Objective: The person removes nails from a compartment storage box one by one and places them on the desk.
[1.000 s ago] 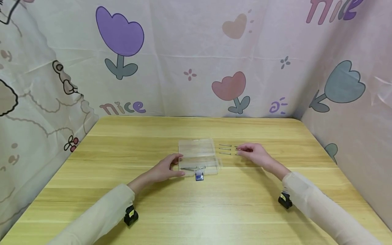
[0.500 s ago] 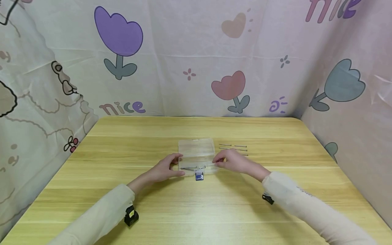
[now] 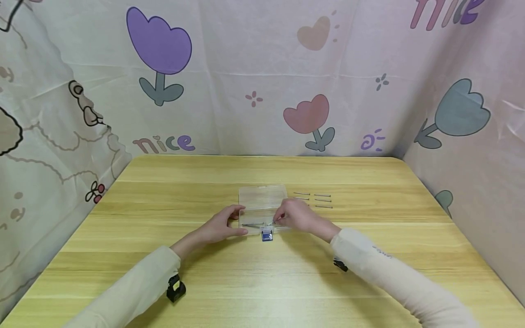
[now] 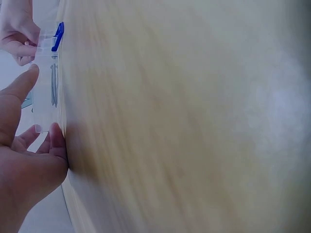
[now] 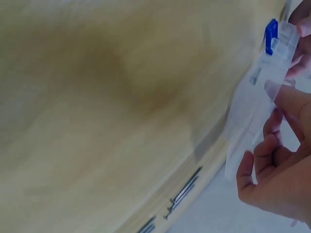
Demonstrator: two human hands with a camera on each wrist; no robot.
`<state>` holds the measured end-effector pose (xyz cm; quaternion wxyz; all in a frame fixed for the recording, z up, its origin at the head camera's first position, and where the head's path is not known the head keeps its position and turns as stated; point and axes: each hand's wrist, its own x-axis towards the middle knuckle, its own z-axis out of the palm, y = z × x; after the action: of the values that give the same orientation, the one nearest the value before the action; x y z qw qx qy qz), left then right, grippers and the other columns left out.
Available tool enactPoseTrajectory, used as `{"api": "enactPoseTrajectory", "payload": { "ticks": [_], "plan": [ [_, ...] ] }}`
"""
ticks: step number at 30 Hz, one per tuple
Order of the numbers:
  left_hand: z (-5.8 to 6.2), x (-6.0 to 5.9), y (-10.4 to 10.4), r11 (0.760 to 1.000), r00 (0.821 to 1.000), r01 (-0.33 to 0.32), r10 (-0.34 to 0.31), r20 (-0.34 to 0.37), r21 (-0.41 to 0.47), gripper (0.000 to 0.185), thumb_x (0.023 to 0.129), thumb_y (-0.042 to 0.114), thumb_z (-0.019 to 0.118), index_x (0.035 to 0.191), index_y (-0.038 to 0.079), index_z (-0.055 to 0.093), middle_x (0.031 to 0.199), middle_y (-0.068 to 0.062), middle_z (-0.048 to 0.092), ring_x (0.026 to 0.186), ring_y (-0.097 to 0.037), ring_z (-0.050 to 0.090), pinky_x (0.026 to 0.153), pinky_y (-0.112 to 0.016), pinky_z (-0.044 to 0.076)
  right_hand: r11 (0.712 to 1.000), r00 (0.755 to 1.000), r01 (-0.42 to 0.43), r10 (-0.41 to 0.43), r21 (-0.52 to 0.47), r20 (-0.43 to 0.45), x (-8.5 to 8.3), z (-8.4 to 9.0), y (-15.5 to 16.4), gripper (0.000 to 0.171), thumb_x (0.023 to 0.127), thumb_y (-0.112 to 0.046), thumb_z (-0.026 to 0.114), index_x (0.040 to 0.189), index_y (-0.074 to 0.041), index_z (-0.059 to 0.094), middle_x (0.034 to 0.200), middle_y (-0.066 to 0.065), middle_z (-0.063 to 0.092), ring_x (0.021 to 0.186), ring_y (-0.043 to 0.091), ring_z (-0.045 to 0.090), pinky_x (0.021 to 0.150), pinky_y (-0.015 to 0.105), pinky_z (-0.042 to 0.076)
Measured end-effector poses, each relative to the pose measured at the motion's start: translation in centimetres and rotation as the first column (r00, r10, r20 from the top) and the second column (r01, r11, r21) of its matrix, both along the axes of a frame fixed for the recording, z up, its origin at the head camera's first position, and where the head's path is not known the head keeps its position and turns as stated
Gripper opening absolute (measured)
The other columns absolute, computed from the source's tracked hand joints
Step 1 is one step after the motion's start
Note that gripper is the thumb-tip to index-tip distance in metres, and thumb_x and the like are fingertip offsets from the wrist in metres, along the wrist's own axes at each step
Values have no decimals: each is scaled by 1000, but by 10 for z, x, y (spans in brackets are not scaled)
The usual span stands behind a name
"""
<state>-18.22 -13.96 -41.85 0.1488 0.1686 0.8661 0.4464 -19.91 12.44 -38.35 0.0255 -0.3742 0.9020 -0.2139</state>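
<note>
A clear plastic box [image 3: 263, 200] lies open mid-table, its blue clasp [image 3: 267, 236] towards me. My left hand [image 3: 241, 221] grips the box's left end, thumb on the far side and fingers on the near side; the left wrist view shows this hand [image 4: 29, 116] straddling the box [image 4: 46, 92]. Over the front tray my right hand [image 3: 276, 221] has its fingers curled in a pinch, seemingly on a thin nail. Nails [image 3: 252, 224] lie in the tray. Several loose nails [image 3: 322, 200] lie in rows right of the box.
The wooden table [image 3: 262, 282] is walled by a patterned cloth at the back and both sides. In the right wrist view the loose nails [image 5: 184, 191] lie behind my right hand [image 5: 277, 179], and the clasp [image 5: 270, 35] is at the top.
My right hand has left the rows of nails and moved left to the box's front tray. The left hand and the box have stayed put.
</note>
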Motion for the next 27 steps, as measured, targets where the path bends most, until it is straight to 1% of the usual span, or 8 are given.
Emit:
{"api": "enactPoseTrajectory", "payload": {
  "ticks": [5, 9, 12, 15, 21, 25, 27],
  "plan": [
    [0, 0, 0, 1000, 1000, -4, 4, 5, -1, 72, 85, 26, 76, 143, 2, 41, 132, -12, 51, 116, -28, 46, 90, -39, 41, 1000, 1000, 15, -16, -25, -18, 2, -5, -4, 7, 78, -8, 78, 83, -12, 78, 75, -7, 65, 70, 6, 52, 69, 26, 43],
    [1, 1, 1, 1000, 1000, -5, 5, 7, -3, 72, 85, 25, 76, 143, 2, 41, 132, -12, 51, 116, -28, 46, 90, -39, 41, 998, 998, 45, -47, -32, -34, 3, -9, -7, 7, 77, -9, 80, 82, -14, 79, 74, -8, 65, 68, 5, 50, 68, 26, 42],
    [2, 1, 1, 1000, 1000, -4, 4, 10, 0, 72, 85, 25, 76, 143, 2, 40, 133, -13, 51, 117, -28, 46, 90, -39, 41, 997, 997, 67, -69, -34, -45, 4, -10, -8, 8, 76, -9, 80, 81, -15, 79, 75, -8, 66, 68, 5, 50, 70, 28, 42],
    [2, 1, 2, 1000, 1000, -6, 6, 8, -2, 71, 85, 25, 76, 143, 2, 41, 132, -12, 51, 117, -28, 46, 90, -39, 41, 996, 995, 84, -85, -31, -54, 4, -11, -9, 9, 75, -10, 82, 80, -16, 79, 75, -9, 67, 69, 4, 51, 76, 30, 43],
    [2, 1, 2, 1000, 1000, -3, 3, -3, -9, 71, 85, 24, 76, 142, 1, 41, 131, -12, 51, 115, -27, 46, 90, -39, 41, 996, 995, 87, -88, -21, -53, 4, -10, -10, 11, 72, -10, 83, 79, -17, 79, 73, -10, 68, 71, 6, 54, 74, 29, 41],
    [2, 2, 2, 1000, 1000, -5, 5, -8, -4, 70, 85, 23, 76, 142, 0, 41, 130, -12, 51, 115, -27, 46, 90, -39, 41, 996, 995, 88, -89, -14, -47, 4, -10, -10, 12, 72, -9, 83, 79, -17, 79, 72, -12, 65, 71, 5, 51, 73, 28, 40],
    [3, 2, 1, 1000, 1000, -8, 8, -6, -2, 71, 85, 23, 76, 142, 0, 41, 130, -12, 51, 115, -27, 46, 90, -39, 41, 997, 995, 77, -78, -9, -67, 4, -11, -10, 11, 72, -10, 83, 79, -17, 78, 72, -12, 64, 70, 5, 49, 70, 28, 39]
  ]
}}
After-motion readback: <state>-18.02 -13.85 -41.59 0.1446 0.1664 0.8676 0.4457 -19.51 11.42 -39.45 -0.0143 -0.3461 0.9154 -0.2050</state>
